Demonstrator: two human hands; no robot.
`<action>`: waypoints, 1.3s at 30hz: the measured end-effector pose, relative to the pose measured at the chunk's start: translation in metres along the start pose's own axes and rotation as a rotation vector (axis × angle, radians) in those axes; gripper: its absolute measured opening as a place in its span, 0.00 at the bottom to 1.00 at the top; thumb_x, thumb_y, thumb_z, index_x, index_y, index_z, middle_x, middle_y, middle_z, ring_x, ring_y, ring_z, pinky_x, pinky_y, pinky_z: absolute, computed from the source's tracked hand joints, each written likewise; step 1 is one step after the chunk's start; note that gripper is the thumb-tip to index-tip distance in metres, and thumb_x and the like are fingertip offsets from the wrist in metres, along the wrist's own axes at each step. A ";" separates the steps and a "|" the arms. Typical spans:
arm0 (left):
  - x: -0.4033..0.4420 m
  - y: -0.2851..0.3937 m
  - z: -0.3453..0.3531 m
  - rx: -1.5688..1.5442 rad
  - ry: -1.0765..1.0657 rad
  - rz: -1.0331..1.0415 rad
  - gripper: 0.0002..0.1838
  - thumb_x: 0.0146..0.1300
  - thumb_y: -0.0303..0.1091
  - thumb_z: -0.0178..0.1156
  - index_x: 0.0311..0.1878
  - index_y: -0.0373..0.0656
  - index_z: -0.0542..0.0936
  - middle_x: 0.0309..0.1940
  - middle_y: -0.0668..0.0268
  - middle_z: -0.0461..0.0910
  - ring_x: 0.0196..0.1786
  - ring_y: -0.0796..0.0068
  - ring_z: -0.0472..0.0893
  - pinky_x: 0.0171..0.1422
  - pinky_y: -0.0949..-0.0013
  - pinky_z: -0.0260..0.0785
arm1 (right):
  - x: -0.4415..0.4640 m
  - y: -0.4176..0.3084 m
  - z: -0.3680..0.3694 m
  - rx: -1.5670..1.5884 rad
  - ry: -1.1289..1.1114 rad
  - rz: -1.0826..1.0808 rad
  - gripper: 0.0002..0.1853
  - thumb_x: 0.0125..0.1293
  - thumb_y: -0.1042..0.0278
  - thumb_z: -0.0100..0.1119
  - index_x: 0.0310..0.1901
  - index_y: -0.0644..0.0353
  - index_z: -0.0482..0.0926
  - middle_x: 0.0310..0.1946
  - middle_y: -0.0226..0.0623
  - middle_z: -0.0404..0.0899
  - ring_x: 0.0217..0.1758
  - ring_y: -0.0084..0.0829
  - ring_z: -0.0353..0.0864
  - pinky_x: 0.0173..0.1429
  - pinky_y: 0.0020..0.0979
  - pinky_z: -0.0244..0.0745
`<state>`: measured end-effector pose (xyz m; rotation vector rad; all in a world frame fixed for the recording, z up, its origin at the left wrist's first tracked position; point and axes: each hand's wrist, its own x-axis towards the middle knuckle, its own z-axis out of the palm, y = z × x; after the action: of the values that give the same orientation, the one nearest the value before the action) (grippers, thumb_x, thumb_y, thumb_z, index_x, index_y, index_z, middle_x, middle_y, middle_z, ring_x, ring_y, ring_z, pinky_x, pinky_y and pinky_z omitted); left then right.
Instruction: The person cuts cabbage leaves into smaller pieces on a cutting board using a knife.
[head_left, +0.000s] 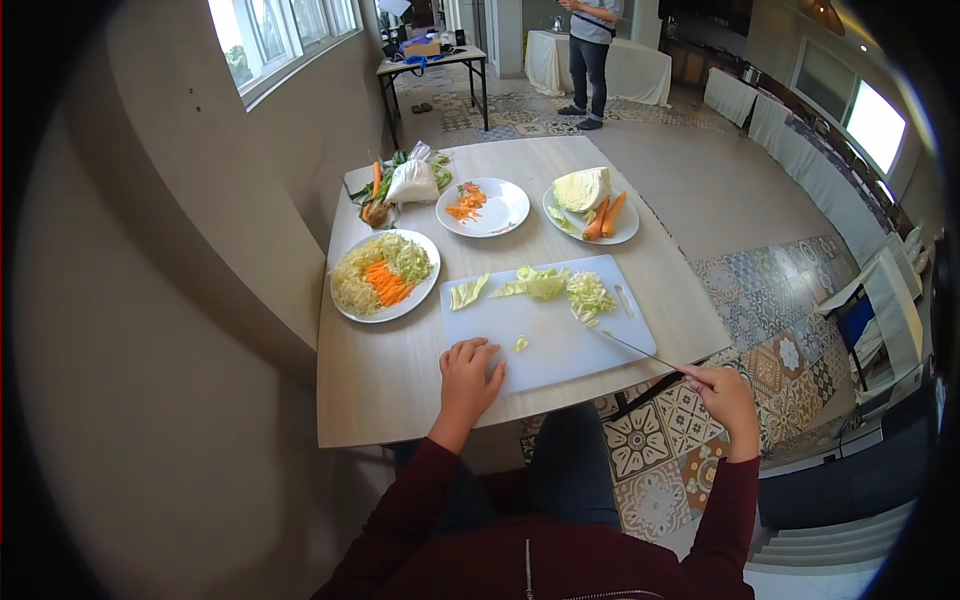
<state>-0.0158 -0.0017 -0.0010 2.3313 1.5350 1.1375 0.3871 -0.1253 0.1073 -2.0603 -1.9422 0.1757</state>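
Note:
My left hand point(468, 380) rests with fingers apart on the near left edge of the white cutting board point(550, 345), holding nothing. A knife point(632, 347) is in my right hand point(722, 392), its blade reaching over the board's right side to a pile of shredded cabbage point(590, 295). Cabbage leaves point(540, 284) lie along the far part of the board, with another leaf piece point(467, 292) at its far left corner. A small cabbage scrap point(520, 344) sits to the right of my left hand.
Left stands a plate of shredded vegetables point(405, 306); behind are a plate with carrot shreds point(505, 215), a plate with cabbage and carrots point(622, 230), and a white bag point(413, 182) beside greens. A person point(590, 50) stands beyond the table point(350, 400).

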 end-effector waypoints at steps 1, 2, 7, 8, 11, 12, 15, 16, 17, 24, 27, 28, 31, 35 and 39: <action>0.000 0.000 0.000 0.001 0.001 -0.001 0.15 0.61 0.37 0.69 0.51 0.47 0.85 0.55 0.63 0.81 0.63 0.59 0.75 0.68 0.51 0.59 | 0.002 0.000 0.001 -0.001 -0.003 0.000 0.16 0.67 0.59 0.63 0.56 0.30 0.87 0.32 0.37 0.84 0.37 0.43 0.84 0.41 0.42 0.77; -0.001 0.000 0.000 0.002 0.001 -0.003 0.15 0.61 0.37 0.69 0.51 0.47 0.85 0.55 0.63 0.81 0.63 0.59 0.75 0.68 0.51 0.59 | 0.005 -0.001 0.003 -0.002 0.001 0.010 0.17 0.68 0.59 0.63 0.56 0.31 0.87 0.33 0.37 0.85 0.38 0.44 0.84 0.42 0.42 0.77; 0.000 0.001 0.000 0.003 0.003 -0.003 0.15 0.61 0.37 0.69 0.50 0.47 0.85 0.55 0.63 0.81 0.63 0.59 0.75 0.68 0.51 0.59 | 0.017 -0.004 0.013 0.200 0.024 0.038 0.17 0.72 0.61 0.59 0.60 0.35 0.85 0.33 0.39 0.86 0.36 0.42 0.85 0.43 0.39 0.79; 0.000 0.001 0.000 -0.001 0.002 -0.002 0.15 0.61 0.37 0.69 0.50 0.47 0.85 0.55 0.63 0.81 0.63 0.59 0.75 0.68 0.51 0.59 | 0.018 -0.004 0.015 0.253 -0.005 0.085 0.18 0.73 0.62 0.58 0.61 0.37 0.84 0.32 0.39 0.86 0.34 0.40 0.85 0.42 0.37 0.78; 0.000 0.001 0.000 0.009 -0.010 -0.008 0.15 0.61 0.37 0.69 0.50 0.47 0.85 0.55 0.63 0.81 0.63 0.60 0.75 0.68 0.51 0.59 | 0.020 -0.004 0.021 0.406 -0.058 0.188 0.19 0.76 0.64 0.55 0.65 0.42 0.81 0.29 0.40 0.85 0.29 0.33 0.83 0.38 0.33 0.77; 0.000 0.001 0.000 0.012 -0.012 -0.009 0.15 0.61 0.37 0.69 0.50 0.47 0.85 0.55 0.63 0.81 0.63 0.60 0.75 0.68 0.51 0.59 | 0.020 -0.008 0.023 0.456 -0.056 0.193 0.19 0.76 0.65 0.54 0.66 0.44 0.80 0.27 0.41 0.84 0.27 0.31 0.82 0.36 0.32 0.77; 0.000 0.001 0.000 0.014 -0.012 -0.014 0.15 0.61 0.37 0.68 0.51 0.47 0.85 0.55 0.63 0.81 0.63 0.60 0.75 0.69 0.51 0.59 | 0.022 -0.020 0.030 0.531 -0.098 0.223 0.20 0.77 0.68 0.52 0.68 0.48 0.78 0.25 0.42 0.82 0.24 0.27 0.80 0.34 0.30 0.76; 0.000 0.001 0.001 0.010 -0.010 -0.012 0.15 0.61 0.37 0.68 0.51 0.47 0.85 0.55 0.63 0.81 0.63 0.60 0.75 0.69 0.51 0.59 | 0.022 -0.022 0.033 0.546 -0.121 0.236 0.20 0.78 0.68 0.52 0.69 0.49 0.78 0.25 0.42 0.82 0.24 0.27 0.79 0.34 0.30 0.76; 0.000 0.001 0.000 0.008 -0.007 -0.009 0.15 0.61 0.37 0.68 0.51 0.47 0.85 0.55 0.63 0.81 0.63 0.60 0.75 0.69 0.51 0.59 | 0.022 -0.022 0.040 0.556 -0.082 0.219 0.20 0.78 0.68 0.52 0.69 0.49 0.77 0.25 0.43 0.82 0.23 0.27 0.79 0.34 0.30 0.76; 0.001 0.001 0.000 0.011 -0.007 -0.007 0.15 0.61 0.37 0.68 0.51 0.47 0.85 0.55 0.63 0.81 0.63 0.59 0.75 0.69 0.51 0.59 | 0.024 -0.029 0.051 0.523 0.038 0.159 0.21 0.78 0.67 0.52 0.70 0.50 0.76 0.25 0.48 0.81 0.23 0.29 0.79 0.35 0.31 0.76; 0.000 0.001 0.000 0.013 -0.002 -0.005 0.15 0.61 0.37 0.68 0.50 0.47 0.85 0.55 0.63 0.81 0.63 0.59 0.75 0.69 0.51 0.59 | 0.017 -0.033 0.051 0.517 0.072 0.134 0.21 0.79 0.66 0.51 0.70 0.48 0.76 0.25 0.48 0.81 0.24 0.30 0.81 0.35 0.32 0.76; 0.000 0.001 0.000 0.007 -0.004 -0.009 0.15 0.61 0.37 0.68 0.50 0.47 0.85 0.55 0.63 0.81 0.63 0.59 0.75 0.69 0.50 0.59 | 0.014 -0.037 0.050 0.517 0.075 0.124 0.21 0.79 0.65 0.51 0.70 0.48 0.76 0.25 0.47 0.81 0.24 0.31 0.81 0.36 0.32 0.76; 0.000 0.001 0.000 0.013 -0.005 -0.013 0.15 0.61 0.37 0.68 0.50 0.47 0.85 0.55 0.64 0.81 0.63 0.60 0.75 0.69 0.49 0.59 | 0.002 -0.043 0.050 0.496 0.106 0.053 0.20 0.79 0.66 0.52 0.70 0.51 0.77 0.20 0.33 0.76 0.19 0.18 0.71 0.26 0.26 0.69; 0.001 0.002 -0.001 0.013 -0.012 -0.032 0.15 0.60 0.37 0.69 0.50 0.48 0.85 0.55 0.65 0.81 0.62 0.61 0.75 0.68 0.47 0.58 | -0.015 -0.039 0.061 0.468 0.121 0.026 0.20 0.79 0.66 0.53 0.69 0.53 0.78 0.23 0.36 0.78 0.21 0.20 0.73 0.28 0.26 0.70; 0.005 0.003 -0.002 0.021 -0.021 -0.056 0.15 0.60 0.38 0.69 0.50 0.48 0.85 0.52 0.66 0.81 0.60 0.62 0.75 0.67 0.48 0.58 | -0.040 -0.045 0.061 0.536 0.036 0.148 0.23 0.77 0.68 0.53 0.71 0.54 0.75 0.25 0.36 0.78 0.23 0.21 0.73 0.30 0.27 0.71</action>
<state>-0.0134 0.0000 0.0041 2.2906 1.6023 1.0856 0.3236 -0.1548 0.0579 -1.8202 -1.5053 0.6137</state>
